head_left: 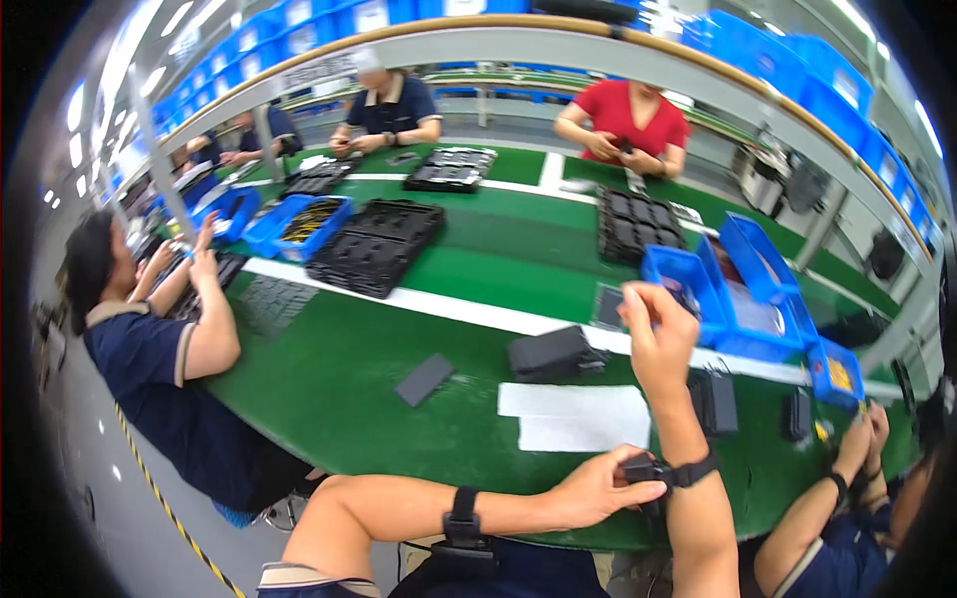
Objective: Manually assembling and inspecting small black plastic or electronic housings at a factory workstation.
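Observation:
My left hand point(608, 490) is closed, thumb and fingers around a small black box-shaped part point(646, 470). That part sits right against the black strap point(695, 470) on my right wrist; I cannot tell whether the two are joined. My right hand point(660, 334) is raised over the bench with its fingers curled in, next to a blue bin. Whatever it may hold is hidden by the fingers. Under my arms lies a white sheet point(573, 419). Beyond it stands a black block-shaped case point(548, 352), and a flat dark grey plate point(425, 380) rests to the left.
Black boxes point(715, 404) stand right of my forearm. Blue bins point(763, 329) fill the right side, and black moulded trays point(377, 244) lie farther off. Co-workers sit at left point(169, 349), right point(827, 538) and across the green bench point(329, 399). A shelf rail point(498, 30) arches overhead.

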`<move>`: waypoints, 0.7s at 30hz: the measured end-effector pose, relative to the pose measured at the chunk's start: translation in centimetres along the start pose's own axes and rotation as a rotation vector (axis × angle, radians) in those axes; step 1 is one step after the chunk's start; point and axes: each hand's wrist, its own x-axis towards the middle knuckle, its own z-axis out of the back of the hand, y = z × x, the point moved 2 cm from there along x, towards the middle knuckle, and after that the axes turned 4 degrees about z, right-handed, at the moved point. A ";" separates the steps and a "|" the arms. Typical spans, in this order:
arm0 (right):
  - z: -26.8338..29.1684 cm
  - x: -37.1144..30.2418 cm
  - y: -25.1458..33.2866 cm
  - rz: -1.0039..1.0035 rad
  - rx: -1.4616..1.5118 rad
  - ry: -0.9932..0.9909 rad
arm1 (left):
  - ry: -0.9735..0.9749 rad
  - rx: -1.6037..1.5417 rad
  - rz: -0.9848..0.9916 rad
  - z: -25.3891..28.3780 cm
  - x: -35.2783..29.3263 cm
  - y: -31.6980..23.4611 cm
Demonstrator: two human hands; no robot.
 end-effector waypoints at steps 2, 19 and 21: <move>-0.3 -0.9 0.5 0.088 -0.081 0.072 | 0.038 -0.053 0.078 0.1 0.1 0.1; -3.4 -3.6 -1.3 0.472 -0.223 0.400 | 0.053 0.169 0.053 2.2 0.3 1.4; -2.8 -4.7 -2.1 0.332 -0.106 0.367 | 0.024 0.638 -0.071 3.4 -1.5 -1.3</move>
